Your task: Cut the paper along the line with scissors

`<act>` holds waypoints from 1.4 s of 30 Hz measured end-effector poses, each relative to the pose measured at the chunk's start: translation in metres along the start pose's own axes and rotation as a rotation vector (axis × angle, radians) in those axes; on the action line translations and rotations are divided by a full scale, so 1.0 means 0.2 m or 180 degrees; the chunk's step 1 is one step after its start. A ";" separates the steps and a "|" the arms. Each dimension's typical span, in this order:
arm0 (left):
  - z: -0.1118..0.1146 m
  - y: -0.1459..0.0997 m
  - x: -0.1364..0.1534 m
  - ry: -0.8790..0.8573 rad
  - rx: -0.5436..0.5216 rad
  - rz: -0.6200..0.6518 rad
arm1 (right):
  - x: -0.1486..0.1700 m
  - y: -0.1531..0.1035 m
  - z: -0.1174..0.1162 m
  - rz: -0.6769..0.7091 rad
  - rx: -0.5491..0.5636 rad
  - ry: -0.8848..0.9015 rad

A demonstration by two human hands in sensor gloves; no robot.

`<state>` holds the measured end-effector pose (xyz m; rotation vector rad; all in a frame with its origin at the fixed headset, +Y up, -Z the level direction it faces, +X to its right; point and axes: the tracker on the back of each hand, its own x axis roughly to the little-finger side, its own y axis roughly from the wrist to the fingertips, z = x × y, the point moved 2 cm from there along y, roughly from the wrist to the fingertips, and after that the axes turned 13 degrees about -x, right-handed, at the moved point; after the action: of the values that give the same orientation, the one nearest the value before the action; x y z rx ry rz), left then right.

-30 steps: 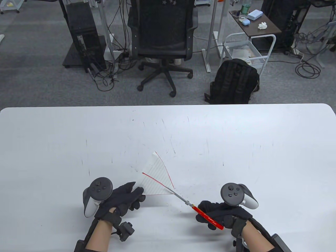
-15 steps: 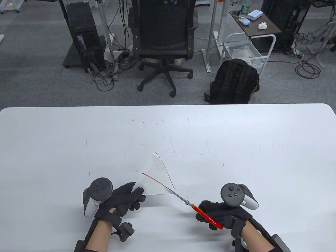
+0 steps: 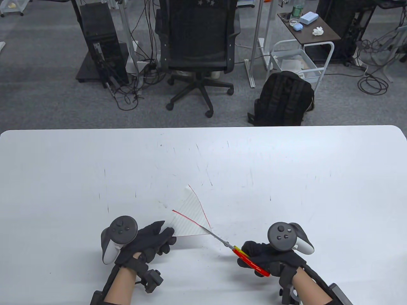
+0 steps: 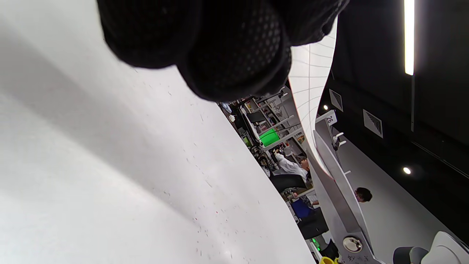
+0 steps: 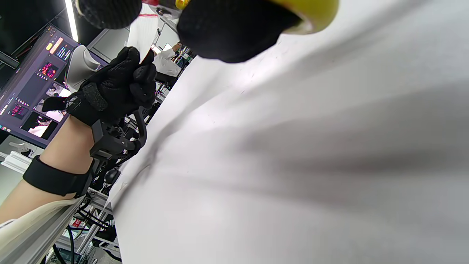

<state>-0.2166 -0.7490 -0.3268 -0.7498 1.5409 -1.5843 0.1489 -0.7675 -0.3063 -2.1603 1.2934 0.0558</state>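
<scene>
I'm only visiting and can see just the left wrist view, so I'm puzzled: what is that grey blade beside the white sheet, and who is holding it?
Observer: It is part of the scissors. They have red handles, and the right hand grips them.
Visitor: And the sheet?
Observer: That is lined paper. The left hand holds it by its near left corner.
Visitor: Has the cutting begun?
Observer: The blades meet the paper's right corner, where a red line drawn across the sheet ends. I cannot tell how far any cut runs.
</scene>
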 end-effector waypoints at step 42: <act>0.08 -0.01 -0.04 -0.0320 0.0373 0.0154 | -0.01 0.03 -0.05 0.0292 -0.0190 0.0180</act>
<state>-0.1994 -0.7496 -0.3224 -0.7108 1.3718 -1.5628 0.1393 -0.7729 -0.3008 -2.1656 1.4396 0.0719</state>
